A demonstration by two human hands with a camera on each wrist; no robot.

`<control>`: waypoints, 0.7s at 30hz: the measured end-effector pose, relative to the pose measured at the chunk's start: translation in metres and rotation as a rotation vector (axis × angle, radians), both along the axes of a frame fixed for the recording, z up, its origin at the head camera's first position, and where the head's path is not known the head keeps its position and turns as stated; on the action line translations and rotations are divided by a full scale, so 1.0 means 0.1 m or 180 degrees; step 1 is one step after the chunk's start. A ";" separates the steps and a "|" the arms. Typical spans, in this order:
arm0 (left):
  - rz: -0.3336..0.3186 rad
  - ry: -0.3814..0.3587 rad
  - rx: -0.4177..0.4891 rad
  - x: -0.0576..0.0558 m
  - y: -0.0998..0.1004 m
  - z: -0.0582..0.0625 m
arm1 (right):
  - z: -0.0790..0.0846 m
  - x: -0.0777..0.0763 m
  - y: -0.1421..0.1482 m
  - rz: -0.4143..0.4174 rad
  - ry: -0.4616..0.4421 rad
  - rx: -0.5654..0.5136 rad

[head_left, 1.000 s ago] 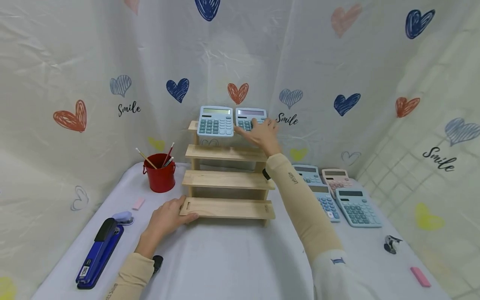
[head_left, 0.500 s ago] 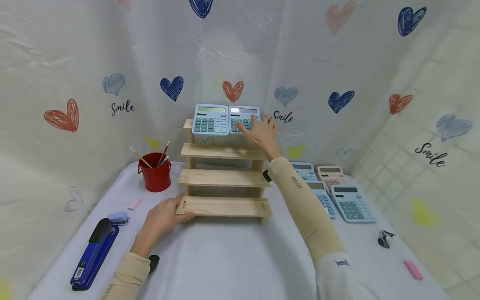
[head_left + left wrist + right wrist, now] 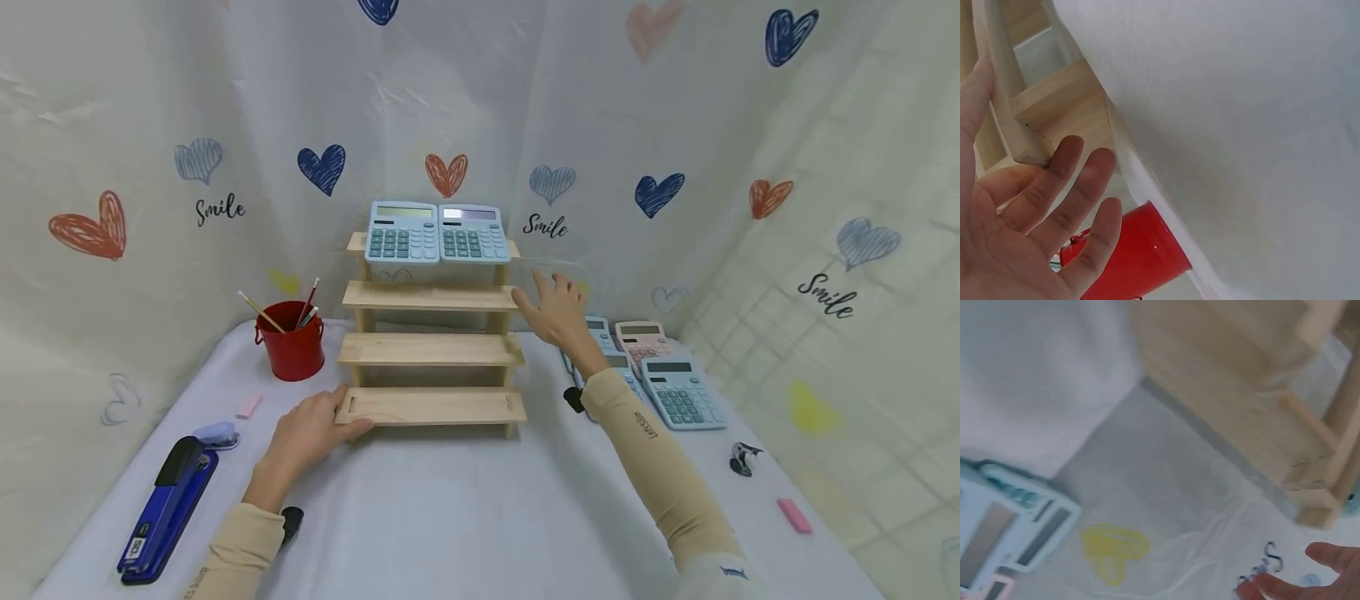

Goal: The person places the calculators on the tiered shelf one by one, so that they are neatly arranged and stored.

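A stepped wooden display shelf (image 3: 431,350) with several tiers stands on the table. My left hand (image 3: 309,429) grips the left end of its lowest board, thumb along the front; the left wrist view shows the index finger round the board's end and the other fingers (image 3: 1088,187) spread loosely. Two light blue calculators (image 3: 402,233) lean side by side on the top tier. My right hand (image 3: 558,312), fingers spread and holding nothing, hovers right of the shelf, near the second tier. It overlaps part of a group of blue and pink calculators (image 3: 682,392) behind it.
A red bucket (image 3: 294,354) with pencils stands left of the shelf. Nearby lie a pink eraser (image 3: 249,406) and a large blue stapler (image 3: 167,512). At the right are a small black-and-white item (image 3: 744,459) and another pink eraser (image 3: 795,516). A heart-print curtain (image 3: 465,100) hangs behind.
My right hand has left the right-hand calculator on the top tier and moved down and right. The left hand keeps its place on the shelf. The head view has shifted slightly rightward.
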State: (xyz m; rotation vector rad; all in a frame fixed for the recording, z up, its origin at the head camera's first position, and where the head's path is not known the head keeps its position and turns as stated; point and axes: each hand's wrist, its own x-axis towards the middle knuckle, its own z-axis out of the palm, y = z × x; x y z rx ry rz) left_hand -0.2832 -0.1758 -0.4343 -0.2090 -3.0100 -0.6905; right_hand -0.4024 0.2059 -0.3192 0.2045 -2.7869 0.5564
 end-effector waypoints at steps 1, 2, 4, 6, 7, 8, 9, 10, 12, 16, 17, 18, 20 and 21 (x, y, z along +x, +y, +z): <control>-0.0006 -0.0001 -0.0006 0.00 0.00 0.00 | -0.05 0.02 0.06 -0.0006 -0.0043 0.0041; -0.0013 0.0004 -0.0012 0.00 0.00 0.01 | -0.11 0.04 0.12 -0.0014 -0.0079 0.0077; -0.0023 0.0003 -0.0024 0.00 0.00 0.01 | -0.22 0.08 0.24 -0.0065 -0.0169 0.0128; -0.0051 0.0014 -0.0040 0.00 0.01 0.01 | -0.34 0.14 0.38 -0.0124 -0.0273 0.0158; -0.0059 0.0017 -0.0038 0.00 0.01 0.01 | -0.39 0.15 0.45 -0.0175 -0.0323 0.0189; -0.0070 0.0022 -0.0035 0.00 0.01 0.01 | -0.44 0.16 0.52 -0.0226 -0.0369 0.0225; -0.0080 0.0024 -0.0024 0.00 0.01 0.01 | -0.48 0.18 0.59 -0.0265 -0.0418 0.0250; -0.0089 0.0027 -0.0017 0.00 0.01 0.01 | -0.52 0.19 0.67 -0.0301 -0.0470 0.0292; -0.0086 0.0038 -0.0013 0.01 0.00 0.00 | -0.59 0.21 0.80 -0.0342 -0.0556 0.0384; -0.0052 0.0054 -0.0039 0.01 -0.01 -0.02 | -0.68 0.27 1.04 -0.0321 -0.0807 0.0490; -0.0050 0.0058 -0.0045 0.01 -0.01 -0.03 | -0.70 0.29 1.10 -0.0314 -0.0867 0.0500; -0.0050 0.0065 -0.0051 0.01 -0.02 -0.03 | -0.73 0.31 1.15 -0.0313 -0.0940 0.0489; -0.0062 0.0082 -0.0057 0.00 -0.02 -0.02 | -0.79 0.34 1.26 -0.0339 -0.1077 0.0457; -0.0065 0.0088 -0.0057 0.00 -0.02 -0.02 | -0.83 0.35 1.31 -0.0358 -0.1150 0.0434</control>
